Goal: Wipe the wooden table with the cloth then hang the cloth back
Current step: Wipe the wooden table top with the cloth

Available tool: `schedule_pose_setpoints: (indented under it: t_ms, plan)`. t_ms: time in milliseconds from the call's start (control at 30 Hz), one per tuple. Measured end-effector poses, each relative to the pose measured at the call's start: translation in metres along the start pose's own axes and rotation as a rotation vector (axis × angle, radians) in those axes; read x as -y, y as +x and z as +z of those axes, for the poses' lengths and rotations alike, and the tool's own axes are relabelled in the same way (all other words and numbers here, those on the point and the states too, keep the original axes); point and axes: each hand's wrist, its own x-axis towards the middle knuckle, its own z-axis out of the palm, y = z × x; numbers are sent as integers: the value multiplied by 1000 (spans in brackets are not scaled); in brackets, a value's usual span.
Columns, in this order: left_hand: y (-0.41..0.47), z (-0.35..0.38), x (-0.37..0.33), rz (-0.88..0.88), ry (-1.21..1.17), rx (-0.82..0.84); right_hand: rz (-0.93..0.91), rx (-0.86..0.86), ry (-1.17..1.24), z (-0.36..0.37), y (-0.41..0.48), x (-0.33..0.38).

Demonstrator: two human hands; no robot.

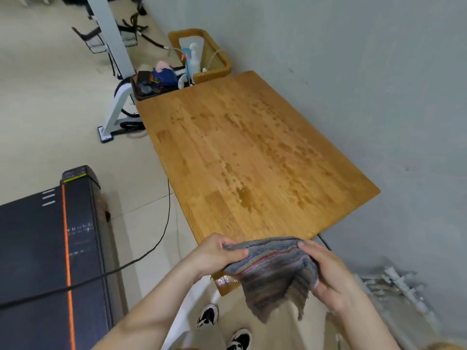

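Note:
A wooden table (252, 152) stands against the grey wall, its top marked with damp streaks and spots. Above its near edge I hold a grey cloth (270, 271) with thin coloured stripes, folded and hanging down. My left hand (217, 256) pinches the cloth's left top edge. The right side of the cloth is gripped by my right hand (328, 276), fingers curled around it.
A wooden basket (222, 56) with bottles and a dark tray (146, 93) of small items sit at the table's far end. A black treadmill (45, 248) with a cable lies to the left. A white machine frame (118, 107) stands on the tiled floor.

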Motion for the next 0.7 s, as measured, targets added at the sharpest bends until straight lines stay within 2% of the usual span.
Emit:
schedule_pose_setpoints:
  t_ms: [67,167,233,300,367,433,500,567,700]
  plan:
    - [8,0,1,-19,38,-61,-16,-130,49,4,16,-4]
    - [29,-3,3,-8,215,-161,-77,-155,-14,13,37,-8]
    - [48,-9,4,29,338,-182,-105,-177,-153,26,45,-11]
    - [68,-16,8,50,514,-214,-154,-246,-462,38,56,-16]
    - [80,-26,10,84,665,-330,-290,-379,-883,44,69,-25]
    - [89,-36,12,284,718,-418,-373,-496,-1229,51,81,-41]
    - [99,-46,14,466,762,-263,-310,-541,-1411,65,93,-56]
    - [112,-56,18,531,853,-48,-231,-587,-1450,85,105,-67]
    - [137,-91,28,686,938,42,-275,-756,-1466,125,151,-80]
